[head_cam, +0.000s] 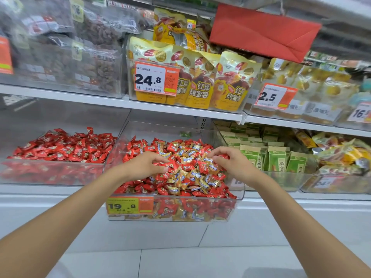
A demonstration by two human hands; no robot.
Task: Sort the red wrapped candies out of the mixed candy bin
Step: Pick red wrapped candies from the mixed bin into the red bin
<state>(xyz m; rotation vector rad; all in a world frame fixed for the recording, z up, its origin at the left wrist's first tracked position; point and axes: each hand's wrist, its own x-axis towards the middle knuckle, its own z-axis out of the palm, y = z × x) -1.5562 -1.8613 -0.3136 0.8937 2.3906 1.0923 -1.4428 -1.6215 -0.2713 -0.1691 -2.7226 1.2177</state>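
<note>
Sorting looks well short of done. The mixed candy bin (166,129) under both hands is heaped, with red wrapped candies (140,189) thick around and below the left hand and gold wrapped candies (192,174) gathered mostly between the hands. Well out to the left of the left hand, a second bin (50,174) holds only red pieces, which I judge to be where the sorted ones go. The left hand (147,165) lies on the heap with thumb and forefinger bent round one of the red wrapped candies, seemingly pinching it. The right hand (230,163) curls its fingers down into the pile; a red wrapper lies at its fingertips, but whether it grips anything I cannot tell — the knuckles hide it. Lower layers show only as a blur through the front wall, partly behind the price tag (129,205) below the left wrist
</note>
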